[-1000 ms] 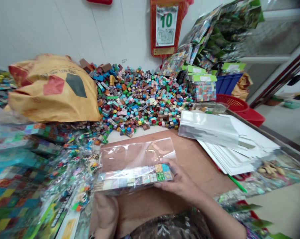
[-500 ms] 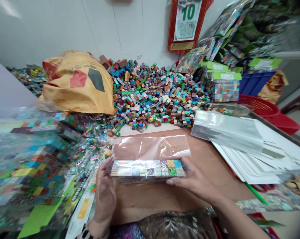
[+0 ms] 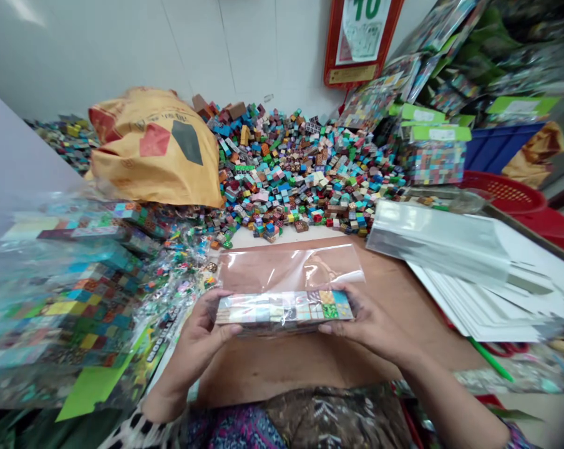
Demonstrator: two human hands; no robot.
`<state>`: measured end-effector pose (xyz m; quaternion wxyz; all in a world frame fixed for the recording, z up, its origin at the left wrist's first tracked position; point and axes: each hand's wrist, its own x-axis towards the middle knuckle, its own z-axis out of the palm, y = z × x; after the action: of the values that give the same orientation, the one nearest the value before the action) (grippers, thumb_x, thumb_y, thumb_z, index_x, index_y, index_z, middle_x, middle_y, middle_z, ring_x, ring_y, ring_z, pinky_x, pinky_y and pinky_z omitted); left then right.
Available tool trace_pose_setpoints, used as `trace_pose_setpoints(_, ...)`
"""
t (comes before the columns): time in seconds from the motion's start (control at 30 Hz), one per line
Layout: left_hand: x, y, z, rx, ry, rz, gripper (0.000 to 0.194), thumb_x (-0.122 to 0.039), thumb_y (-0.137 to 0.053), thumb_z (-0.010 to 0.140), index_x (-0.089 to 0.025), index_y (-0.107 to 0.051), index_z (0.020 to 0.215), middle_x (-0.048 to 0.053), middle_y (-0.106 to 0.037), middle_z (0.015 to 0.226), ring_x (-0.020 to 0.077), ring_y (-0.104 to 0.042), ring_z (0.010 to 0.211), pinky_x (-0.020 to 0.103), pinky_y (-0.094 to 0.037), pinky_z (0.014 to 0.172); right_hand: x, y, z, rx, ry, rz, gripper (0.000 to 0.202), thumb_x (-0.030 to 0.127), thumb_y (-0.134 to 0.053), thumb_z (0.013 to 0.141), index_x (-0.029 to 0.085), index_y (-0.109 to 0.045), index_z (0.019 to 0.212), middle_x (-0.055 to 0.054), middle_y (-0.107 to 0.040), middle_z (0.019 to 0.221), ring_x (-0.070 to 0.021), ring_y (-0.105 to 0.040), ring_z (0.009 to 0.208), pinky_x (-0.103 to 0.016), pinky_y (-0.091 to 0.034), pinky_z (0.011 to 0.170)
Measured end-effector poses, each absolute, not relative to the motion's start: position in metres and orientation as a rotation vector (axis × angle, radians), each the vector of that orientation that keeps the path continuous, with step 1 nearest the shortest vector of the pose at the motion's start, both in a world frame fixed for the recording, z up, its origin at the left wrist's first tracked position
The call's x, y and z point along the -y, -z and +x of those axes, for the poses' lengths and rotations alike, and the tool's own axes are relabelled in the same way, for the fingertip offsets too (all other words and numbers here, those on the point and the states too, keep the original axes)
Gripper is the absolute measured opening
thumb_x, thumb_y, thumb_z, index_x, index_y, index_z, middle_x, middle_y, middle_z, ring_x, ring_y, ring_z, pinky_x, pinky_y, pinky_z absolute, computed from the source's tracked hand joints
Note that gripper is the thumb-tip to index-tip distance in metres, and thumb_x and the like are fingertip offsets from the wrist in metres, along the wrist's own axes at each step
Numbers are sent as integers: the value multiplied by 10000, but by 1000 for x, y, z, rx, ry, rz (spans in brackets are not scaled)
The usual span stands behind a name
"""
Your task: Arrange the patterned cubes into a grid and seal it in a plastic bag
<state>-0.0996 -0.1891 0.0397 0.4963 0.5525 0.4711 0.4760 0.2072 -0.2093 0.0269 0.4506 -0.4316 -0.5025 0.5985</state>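
Workshop, likely: heaped loose blocks (image 3: 286, 181), stacked bagged sets (image 3: 95, 302).

Taking 12 o'clock as straight ahead of the person I am watching, the left hand (image 3: 195, 337) sits at 11 o'clock and the right hand (image 3: 369, 324) at 1 o'clock, roughly level. Both grip: fingers curl on the far side, partly hidden. The left thumb (image 3: 228, 332) points near 2 o'clock, the right thumb (image 3: 335, 327) near 9. The bare right forearm (image 3: 441, 386) angles toward 10; the left wrist (image 3: 170, 396) aims toward 1.
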Motion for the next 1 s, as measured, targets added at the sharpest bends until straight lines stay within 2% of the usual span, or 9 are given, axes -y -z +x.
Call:
trace_pose_setpoints(0.2, 183, -59, -99, -1270, -884, 1510, 615, -281, -845, 639, -224, -593, 1196, 58, -699, 1086, 227, -672, 953, 319, -529, 836, 209, -22, 212, 1347, -1375, -1085, 536, 348, -858, 681, 277, -553, 1116, -29, -645, 1098, -241, -643, 996, -426, -525, 896)
trace_pose_setpoints(0.37, 183, -61, -94, -1301, -848, 1647, 552, -296, -827, 636, -211, -576, 1121, 39, -701, 947, 224, -677, 839, 324, -538, 754, 207, -20, 212, 1531, -1258, -1158, 588, 372, -824, 711, 254, -516, 1198, -69, -682, 1081, -259, -671, 960, -449, -551, 873)
trace_pose_setpoints(0.63, 182, -44, -102, -1312, -876, 1773, 515, -332, -803, 685, -205, -578, 1131, 59, -715, 957, 223, -694, 792, 305, -542, 706, 198, -12, 211, 1596, -1182, -1174, 512, 164, -722, 676, 252, -558, 1153, -23, -713, 1003, -219, -686, 882, -398, -567, 821)
trace_pose_setpoints(0.8, 182, -41, -105, -1311, -895, 1757, 551, -336, -819, 669, -205, -578, 1147, 61, -728, 917, 225, -699, 744, 297, -551, 659, 199, -15, 214, 1598, -1228, -1188, 614, 190, -771, 673, 242, -541, 1241, -41, -702, 1067, -236, -673, 964, -430, -542, 906)
trace_pose_setpoints(0.87, 182, -44, -106, -1340, -887, 1747, 607, -343, -850, 626, -214, -598, 1163, 80, -735, 994, 250, -711, 818, 318, -565, 706, 201, -24, 218, 1595, -1350, -1184, 750, 257, -831, 657, 243, -500, 1330, -68, -677, 1183, -261, -656, 1064, -468, -510, 979)
trace_pose_setpoints(0.93, 182, -47, -108, -1321, -913, 1706, 711, -350, -887, 560, -233, -618, 1208, 105, -719, 1154, 301, -695, 1013, 366, -556, 861, 204, -34, 223, 1540, -1477, -1144, 886, 367, -884, 619, 265, -465, 1393, -87, -611, 1332, -286, -610, 1180, -495, -474, 1033)
trace_pose_setpoints(1.0, 182, -50, -110, -1240, -1000, 1614, 749, -377, -892, 548, -243, -635, 1239, 117, -700, 1238, 335, -632, 1178, 399, -505, 991, 206, -43, 227, 1456, -1501, -1098, 890, 475, -889, 607, 282, -495, 1381, -88, -553, 1417, -298, -561, 1257, -499, -446, 1062)
